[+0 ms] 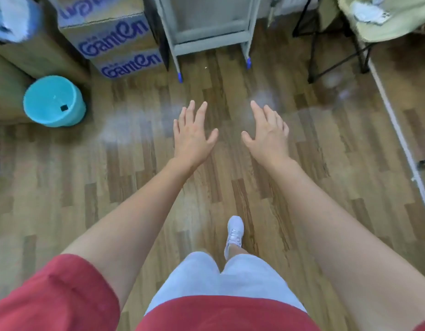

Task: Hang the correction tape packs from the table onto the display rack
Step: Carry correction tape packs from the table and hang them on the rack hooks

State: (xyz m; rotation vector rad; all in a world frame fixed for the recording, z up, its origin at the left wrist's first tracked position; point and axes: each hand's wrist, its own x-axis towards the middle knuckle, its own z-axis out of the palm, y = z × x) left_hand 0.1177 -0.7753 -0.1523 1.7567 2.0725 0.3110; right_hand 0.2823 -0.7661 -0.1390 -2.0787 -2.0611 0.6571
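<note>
From the head camera, you held both arms stretched forward over the wooden floor (135, 187). Your left hand (192, 137) was flat, back up, its fingers straight and slightly spread, holding nothing. Your right hand (266, 134) lay just beside it, apart from it, likewise spread with straight fingers and nothing in its grasp. Neither hand touched anything; both hung in the air above the floorboards.

The correction tape packs did not show in this view, so where they lay could not be told. Straight ahead of your hands, at the top of the view, stood a grey metal frame (206, 35) on two blue-tipped feet (180, 77); only its lower part showed, and you could not tell whether it was the display rack.

To the left of that frame sat stacked cardboard boxes (116, 44) with blue lettering, touching one another. Further left, near a wooden cabinet (27, 56), a turquoise bucket (52, 101) stood upright on the floor. To the right of the frame were the black legs of a folding chair (335, 44), carrying pale green fabric (385, 22). A white strip (397, 130) ran along the floor on the right.

Below your arms showed your red shirt (218, 314), light shorts (218, 278), and one white shoe (234, 235) on the floor.
</note>
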